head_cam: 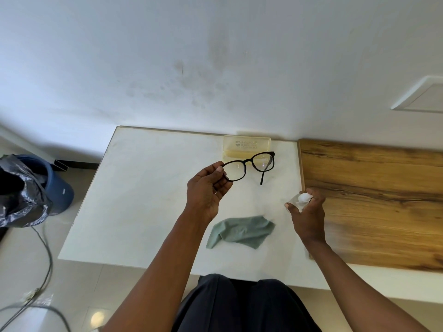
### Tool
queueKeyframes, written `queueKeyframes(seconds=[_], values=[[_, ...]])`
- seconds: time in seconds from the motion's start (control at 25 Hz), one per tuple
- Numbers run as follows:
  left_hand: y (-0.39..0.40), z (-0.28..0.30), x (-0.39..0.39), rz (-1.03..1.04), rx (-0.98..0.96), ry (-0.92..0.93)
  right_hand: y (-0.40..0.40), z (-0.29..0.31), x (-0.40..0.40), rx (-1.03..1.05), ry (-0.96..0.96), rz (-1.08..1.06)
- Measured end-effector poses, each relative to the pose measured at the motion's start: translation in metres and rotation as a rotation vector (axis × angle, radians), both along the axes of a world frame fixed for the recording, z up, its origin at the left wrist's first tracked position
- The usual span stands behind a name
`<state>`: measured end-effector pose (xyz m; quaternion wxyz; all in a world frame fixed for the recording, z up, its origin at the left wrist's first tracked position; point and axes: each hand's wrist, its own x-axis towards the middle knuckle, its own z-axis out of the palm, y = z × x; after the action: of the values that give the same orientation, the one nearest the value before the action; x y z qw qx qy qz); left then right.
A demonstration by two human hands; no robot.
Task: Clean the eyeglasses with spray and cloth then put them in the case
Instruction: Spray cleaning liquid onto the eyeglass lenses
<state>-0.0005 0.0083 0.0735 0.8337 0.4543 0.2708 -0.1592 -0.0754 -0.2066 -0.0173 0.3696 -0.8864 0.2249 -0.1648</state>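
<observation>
My left hand [208,190] holds black-framed eyeglasses [249,165] by their left end, raised above the white table [143,200], with one temple arm hanging down. My right hand [308,215] grips a small clear spray bottle with a white nozzle [302,198], to the right of and below the glasses. A grey-green cloth [242,232] lies crumpled on the table between my forearms. A pale yellow translucent case [247,146] stands open at the table's far edge against the wall, just behind the glasses.
A wood-grain board [374,200] covers the surface to the right of the white top. A blue bin with a black liner [31,190] stands on the floor at the left, with grey cables [45,271] trailing near it. The wall runs behind the table.
</observation>
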Motion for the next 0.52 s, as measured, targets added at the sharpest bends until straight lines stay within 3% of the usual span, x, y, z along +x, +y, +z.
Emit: queueKeyframes(seconds=[0.24,0.44,0.52], values=[[-0.001,0.001,0.0,-0.002,0.001,0.001,0.0,0.004,-0.002,-0.019,-0.045,0.039],[0.001,0.002,-0.001,0.001,0.003,-0.001,0.01,0.01,-0.012,-0.399,-0.128,-0.058],[0.002,0.002,-0.001,-0.006,0.006,-0.003,0.024,0.008,-0.023,-0.472,-0.167,0.02]])
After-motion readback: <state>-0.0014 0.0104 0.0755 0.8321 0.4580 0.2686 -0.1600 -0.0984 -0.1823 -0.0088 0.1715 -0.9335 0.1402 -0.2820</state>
